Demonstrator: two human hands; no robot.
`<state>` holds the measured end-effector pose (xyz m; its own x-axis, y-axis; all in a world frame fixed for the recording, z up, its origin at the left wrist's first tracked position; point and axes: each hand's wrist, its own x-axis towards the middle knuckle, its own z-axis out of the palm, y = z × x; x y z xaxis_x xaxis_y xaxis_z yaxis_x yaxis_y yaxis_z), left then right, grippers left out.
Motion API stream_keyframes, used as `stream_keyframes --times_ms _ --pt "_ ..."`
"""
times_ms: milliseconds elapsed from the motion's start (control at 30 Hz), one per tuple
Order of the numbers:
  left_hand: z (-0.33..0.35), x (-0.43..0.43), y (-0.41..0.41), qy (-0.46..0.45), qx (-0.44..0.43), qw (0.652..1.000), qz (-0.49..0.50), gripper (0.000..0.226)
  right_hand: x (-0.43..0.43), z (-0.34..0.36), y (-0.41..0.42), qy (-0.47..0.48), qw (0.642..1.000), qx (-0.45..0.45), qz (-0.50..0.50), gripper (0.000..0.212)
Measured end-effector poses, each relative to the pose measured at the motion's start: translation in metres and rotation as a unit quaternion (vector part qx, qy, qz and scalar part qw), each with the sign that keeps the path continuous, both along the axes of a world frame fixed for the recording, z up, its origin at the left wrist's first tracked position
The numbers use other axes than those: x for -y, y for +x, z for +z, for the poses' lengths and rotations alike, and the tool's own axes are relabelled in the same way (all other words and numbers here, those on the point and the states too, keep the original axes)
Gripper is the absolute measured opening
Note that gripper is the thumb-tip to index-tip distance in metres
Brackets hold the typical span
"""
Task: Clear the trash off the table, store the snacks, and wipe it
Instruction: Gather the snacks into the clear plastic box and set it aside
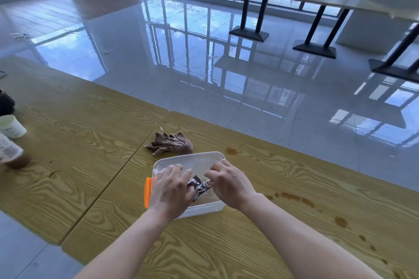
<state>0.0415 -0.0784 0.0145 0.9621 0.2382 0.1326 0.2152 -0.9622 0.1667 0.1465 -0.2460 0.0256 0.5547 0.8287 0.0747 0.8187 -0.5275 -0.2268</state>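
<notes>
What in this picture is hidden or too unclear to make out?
All in the head view:
- Snack packets: mostly covered by the left hand and right hand; their print and count are unreadable.
- Box: whether a lid lies on it cannot be told.
- Bottle and dark object: cut off by the left edge.
- White cup: its label is too small to read.
- Cloth: crumpled, shape unclear.
</notes>
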Motion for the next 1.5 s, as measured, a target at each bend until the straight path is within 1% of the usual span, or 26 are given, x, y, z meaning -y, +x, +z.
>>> stream_keyframes --times_ms 100,167,367,433,567,867,967,1133,1200,1300,1367,1433,1500 --pt "0.004 0.005 0.001 0.0 -0.004 1.0 -0.003 0.036 0.01 0.002 -0.002 0.023 1.0 0.005 -0.019 0.017" --pt "0.008 0.01 0.003 -0.016 -0.006 1.0 -0.007 0.04 0.017 0.004 -0.004 0.036 0.999 0.003 -0.036 0.017" --pt "0.014 0.034 0.01 -0.04 0.003 0.999 -0.034 0.039 0.044 0.009 -0.011 0.061 0.993 -0.027 -0.101 0.024" --pt "0.018 0.047 0.013 -0.049 0.019 0.997 -0.049 0.039 0.059 0.009 -0.013 0.07 0.989 -0.036 -0.128 0.026" --pt "0.024 0.076 0.019 -0.073 0.044 0.991 -0.105 0.043 0.097 0.006 -0.018 0.056 0.979 -0.056 -0.188 0.037" --pt "0.011 0.145 0.032 -0.074 0.009 0.979 -0.189 0.051 0.193 -0.005 -0.035 0.031 0.949 -0.085 -0.303 0.039" --pt "-0.002 0.171 0.029 -0.08 -0.034 0.97 -0.227 0.054 0.227 -0.012 -0.043 0.013 0.93 -0.111 -0.351 0.041" --pt "-0.027 0.212 0.023 -0.053 -0.113 0.95 -0.287 0.059 0.272 -0.023 -0.063 -0.037 0.901 -0.164 -0.4 0.048" --pt "-0.035 0.227 0.021 -0.045 -0.135 0.943 -0.302 0.058 0.284 -0.026 -0.072 -0.062 0.89 -0.191 -0.408 0.054" --pt "-0.046 0.246 0.023 -0.041 -0.159 0.931 -0.327 0.06 0.299 -0.031 -0.083 -0.096 0.874 -0.236 -0.413 0.071" --pt "-0.055 0.256 0.027 -0.032 -0.179 0.922 -0.343 0.066 0.306 -0.035 -0.09 -0.121 0.871 -0.254 -0.403 0.078" --pt "-0.061 0.265 0.032 -0.015 -0.205 0.911 -0.357 0.071 0.312 -0.041 -0.097 -0.146 0.875 -0.256 -0.383 0.089" --pt "-0.064 0.272 0.037 0.002 -0.219 0.903 -0.37 0.07 0.313 -0.048 -0.101 -0.154 0.883 -0.245 -0.369 0.1"
